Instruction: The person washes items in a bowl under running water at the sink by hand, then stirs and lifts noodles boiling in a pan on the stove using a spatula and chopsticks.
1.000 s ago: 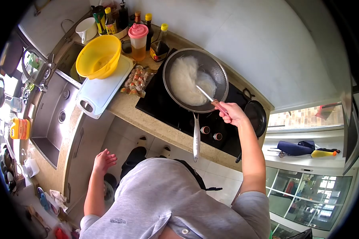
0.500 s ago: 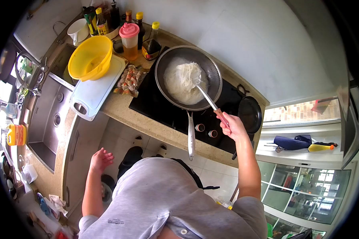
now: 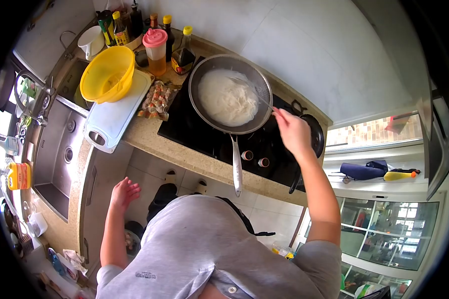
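My right hand (image 3: 293, 130) is closed around the handle of a long metal cooking utensil (image 3: 265, 102). Its shaft reaches over the wok's rim, and its head is hidden among white noodles (image 3: 234, 102) in cloudy liquid, so I cannot tell its exact kind. The grey wok (image 3: 197, 97) stands on the black cooktop (image 3: 182, 119), its long metal handle (image 3: 236, 169) pointing toward me. My left hand (image 3: 124, 192) hangs in the air in front of the counter, fingers extended, touching nothing.
A yellow bowl (image 3: 97, 84) sits on a pale blue cutting board (image 3: 112, 122) beside a packet of sausage-like pieces (image 3: 157, 102). Sauce bottles (image 3: 183, 55) and a pink-lidded jug (image 3: 155, 57) line the back. A black pan (image 3: 317, 134) is at right, the sink (image 3: 60, 149) at left.
My right hand has moved up with the utensil, whose shaft now lies flatter. The noodles, bunched and lifted before, now lie spread in the liquid. My left hand stays free.
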A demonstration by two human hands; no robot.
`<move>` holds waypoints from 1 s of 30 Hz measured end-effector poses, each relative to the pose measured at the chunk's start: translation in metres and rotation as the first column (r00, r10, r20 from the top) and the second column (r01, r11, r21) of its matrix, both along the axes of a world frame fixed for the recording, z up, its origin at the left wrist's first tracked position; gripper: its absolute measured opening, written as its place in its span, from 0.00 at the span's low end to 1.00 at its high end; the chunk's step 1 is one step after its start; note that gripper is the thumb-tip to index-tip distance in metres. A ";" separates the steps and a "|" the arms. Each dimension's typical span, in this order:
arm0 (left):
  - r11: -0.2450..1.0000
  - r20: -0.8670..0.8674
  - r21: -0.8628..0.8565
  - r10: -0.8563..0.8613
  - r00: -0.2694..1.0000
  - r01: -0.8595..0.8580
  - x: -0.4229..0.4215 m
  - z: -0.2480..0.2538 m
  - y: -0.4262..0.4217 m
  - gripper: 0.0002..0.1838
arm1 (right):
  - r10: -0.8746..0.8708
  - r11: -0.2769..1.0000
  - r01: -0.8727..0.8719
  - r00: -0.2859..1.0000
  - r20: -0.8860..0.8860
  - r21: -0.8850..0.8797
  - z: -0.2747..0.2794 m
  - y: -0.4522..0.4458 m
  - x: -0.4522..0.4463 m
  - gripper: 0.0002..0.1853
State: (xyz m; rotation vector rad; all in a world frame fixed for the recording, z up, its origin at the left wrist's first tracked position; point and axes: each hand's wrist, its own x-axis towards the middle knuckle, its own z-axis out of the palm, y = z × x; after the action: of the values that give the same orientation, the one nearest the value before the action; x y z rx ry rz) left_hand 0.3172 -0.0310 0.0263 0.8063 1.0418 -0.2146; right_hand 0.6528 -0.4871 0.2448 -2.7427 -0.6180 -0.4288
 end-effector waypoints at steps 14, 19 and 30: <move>1.000 -0.012 -0.010 0.023 1.000 -0.023 -0.017 -0.018 0.001 0.13 | 0.104 0.969 -0.090 0.993 0.049 -0.231 0.051 0.030 -0.047 0.10; 1.000 0.040 0.010 0.005 0.999 -0.005 0.000 -0.010 0.003 0.13 | 0.034 0.983 -0.029 0.999 0.027 -0.183 -0.008 0.023 0.003 0.11; 0.998 0.005 -0.059 0.026 1.000 -0.025 -0.020 -0.029 -0.001 0.13 | -0.015 0.992 0.008 0.998 -0.055 -0.127 0.007 0.027 -0.018 0.12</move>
State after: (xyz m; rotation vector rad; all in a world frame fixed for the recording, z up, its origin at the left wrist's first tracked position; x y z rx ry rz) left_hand 0.2971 -0.0320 -0.0024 0.7399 1.0351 -0.2198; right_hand 0.6353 -0.4600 0.2517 -2.8685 -0.6353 -0.3248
